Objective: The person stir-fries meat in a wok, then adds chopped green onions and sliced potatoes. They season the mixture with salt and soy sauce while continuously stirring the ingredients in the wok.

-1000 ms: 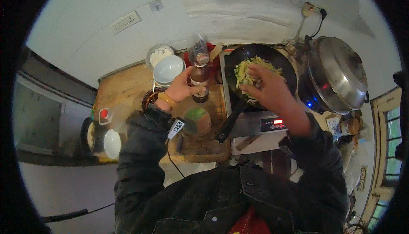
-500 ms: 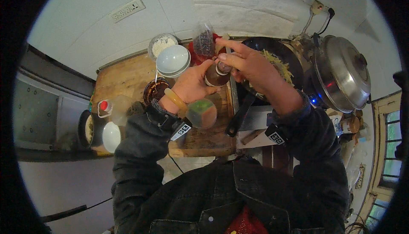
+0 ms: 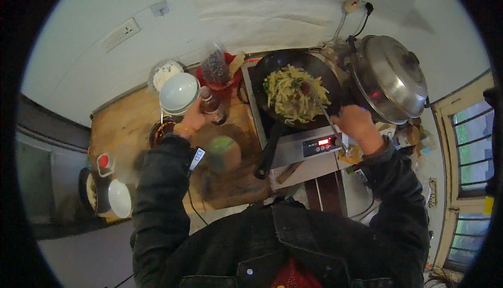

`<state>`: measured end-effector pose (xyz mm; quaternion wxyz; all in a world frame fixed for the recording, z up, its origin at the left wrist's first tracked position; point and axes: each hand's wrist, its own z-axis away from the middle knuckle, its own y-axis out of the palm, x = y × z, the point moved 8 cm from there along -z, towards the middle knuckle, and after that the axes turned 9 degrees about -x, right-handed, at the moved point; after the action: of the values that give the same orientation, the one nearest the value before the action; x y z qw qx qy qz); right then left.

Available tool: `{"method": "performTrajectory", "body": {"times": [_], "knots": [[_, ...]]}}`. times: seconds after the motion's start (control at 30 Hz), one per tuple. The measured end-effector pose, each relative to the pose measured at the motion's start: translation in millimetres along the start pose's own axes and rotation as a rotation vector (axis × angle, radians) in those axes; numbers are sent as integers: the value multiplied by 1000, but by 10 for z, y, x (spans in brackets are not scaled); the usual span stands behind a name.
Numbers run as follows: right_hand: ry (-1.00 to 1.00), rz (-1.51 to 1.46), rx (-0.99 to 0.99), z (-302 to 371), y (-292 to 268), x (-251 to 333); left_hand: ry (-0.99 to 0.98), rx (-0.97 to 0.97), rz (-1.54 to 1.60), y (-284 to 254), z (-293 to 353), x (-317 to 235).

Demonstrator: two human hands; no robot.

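Note:
My left hand [image 3: 192, 120] is closed around a small brown bottle [image 3: 211, 105] over the wooden board, beside a stack of white bowls [image 3: 179, 92]. To the right, my right hand [image 3: 358, 124] has its fingers closed at the long metal handle of a ladle [image 3: 327, 114]. The ladle's head lies in pale shredded vegetables with green bits [image 3: 293, 96] in a black wok [image 3: 268, 63]. The wok sits on an induction cooker [image 3: 293, 149] with a lit red display. Exactly how my right fingers wrap the handle is hard to see.
A lidded steel pot [image 3: 390, 78] stands right of the wok. On the wooden board [image 3: 123, 112] are a bowl of white powder [image 3: 165, 73], a dark sauce bowl [image 3: 156, 132], a red container [image 3: 229, 74] and a green-topped tub [image 3: 222, 154]. The black wok handle [image 3: 268, 157] points toward me.
My right hand has left the bottle's top and moved right to the ladle handle. The bottle stays in my left hand. The view has shifted right, showing more of the wok.

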<state>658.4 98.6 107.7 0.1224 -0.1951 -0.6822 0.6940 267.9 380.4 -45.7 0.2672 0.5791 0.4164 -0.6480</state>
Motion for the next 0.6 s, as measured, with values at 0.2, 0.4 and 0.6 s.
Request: {"method": "performTrajectory", "body": {"times": [0.2, 0.4, 0.6], "knots": [[-4, -334, 179, 107, 741, -96, -66, -24, -113, -137, -100, 422], [245, -994, 394, -302, 749, -222, -70, 24, -357, -178, 112, 66], [-47, -559, 238, -296, -157, -465, -250, 28, -435, 9, 863, -935]]}}
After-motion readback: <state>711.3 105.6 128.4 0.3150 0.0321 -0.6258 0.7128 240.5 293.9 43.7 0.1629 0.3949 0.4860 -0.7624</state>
